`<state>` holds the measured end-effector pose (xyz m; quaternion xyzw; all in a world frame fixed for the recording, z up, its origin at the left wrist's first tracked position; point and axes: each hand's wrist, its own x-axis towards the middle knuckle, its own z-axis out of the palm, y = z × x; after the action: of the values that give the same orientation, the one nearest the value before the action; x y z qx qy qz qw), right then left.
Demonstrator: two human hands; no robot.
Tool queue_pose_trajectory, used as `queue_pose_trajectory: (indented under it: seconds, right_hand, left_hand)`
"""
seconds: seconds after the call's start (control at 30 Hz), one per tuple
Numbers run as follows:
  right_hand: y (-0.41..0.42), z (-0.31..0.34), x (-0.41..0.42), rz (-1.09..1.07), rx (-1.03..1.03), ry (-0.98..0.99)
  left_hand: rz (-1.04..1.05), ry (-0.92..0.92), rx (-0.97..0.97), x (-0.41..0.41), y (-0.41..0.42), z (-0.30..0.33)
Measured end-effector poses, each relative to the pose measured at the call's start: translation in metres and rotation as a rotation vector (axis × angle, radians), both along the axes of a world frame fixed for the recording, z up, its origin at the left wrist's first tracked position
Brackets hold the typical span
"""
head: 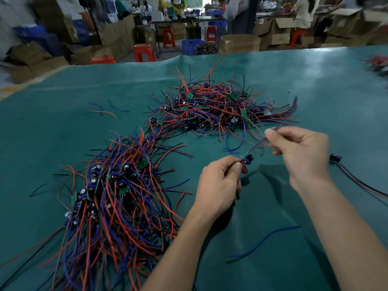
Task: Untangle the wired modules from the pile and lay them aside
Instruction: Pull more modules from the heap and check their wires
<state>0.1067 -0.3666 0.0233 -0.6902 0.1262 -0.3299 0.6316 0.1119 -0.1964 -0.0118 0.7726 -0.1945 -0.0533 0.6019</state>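
My left hand (218,183) has its grip pinched on the wired module (248,159), held above the desk (105,91) near the far pile (210,108). My right hand (302,152) pinches its leads (279,127). I'd draw them out slowly, easing any snag rather than yanking.

Red stools (144,51), cardboard boxes (239,43) beyond.

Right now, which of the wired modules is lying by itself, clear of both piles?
The wired module at the right edge of the green mat, just right of the right hand. It lies alone with its wires trailing toward the right; the others are tangled in piles or held.
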Motion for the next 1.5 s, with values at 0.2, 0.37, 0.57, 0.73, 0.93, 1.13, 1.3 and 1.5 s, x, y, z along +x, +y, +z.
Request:
queue_pose_trajectory:
  seconds: [0.2, 0.37, 0.57, 0.73, 0.93, 1.13, 1.3, 1.5]
  right_hand:
    - [-0.039, 0.001, -0.004, -0.439, 0.158, -0.137]
    - [-0.03, -0.005, -0.001, -0.341, 0.084, 0.094]
    - [0.025, -0.013, -0.003, 0.441, -0.172, 0.229]
    - [0.022, -0.003, -0.002, 0.237, -0.152, -0.053]
    - [0.032, 0.068, -0.009, 0.0, -0.07, -0.383]
    - [0.125, 0.116, 0.004, 0.499, -0.182, -0.277]
    - [0.155, 0.093, 0.051, 0.642, -0.898, 0.284]
    - [0.082, 0.049, 0.103, 0.22, -1.365, 0.563]
  left_hand:
    - [0.03, -0.027, 0.024, 0.0, 0.0, -0.001]
    - [0.107, 0.01, -0.101, -0.001, -0.002, -0.002]
    - [0.113, -0.031, -0.11, 0.001, -0.003, -0.001]
    - [0.035, -0.028, -0.067, -0.001, -0.004, 0.0]
    - [0.017, -0.036, -0.047, -0.002, -0.002, 0.001]
    - [0.09, -0.057, -0.033, -0.004, -0.001, 0.003]
    - [0.092, -0.101, 0.05, -0.003, 0.003, 0.002]
    - [0.069, -0.046, -0.039, -0.001, -0.003, 0.001]
